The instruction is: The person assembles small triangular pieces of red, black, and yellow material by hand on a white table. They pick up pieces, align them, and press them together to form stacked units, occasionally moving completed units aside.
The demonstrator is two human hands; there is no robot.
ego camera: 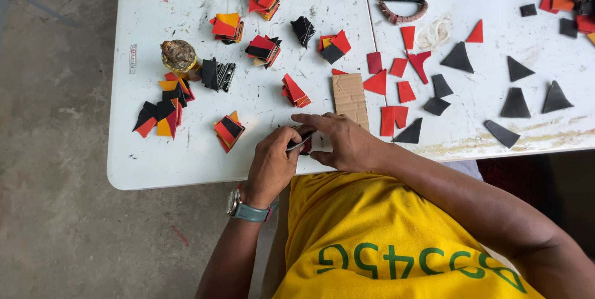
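Right at the near edge of the white folding surface, both hands pinched one small black-and-red leather piece: the left hand clamped from seven o'clock, the right hand from three. It could slip off the edge, I judged, lying so close. One brown cardboard rectangle lay at twelve o'clock. Toward two, roughly eight black leather triangles; toward ten, about ten stacks of red, orange and black pieces.
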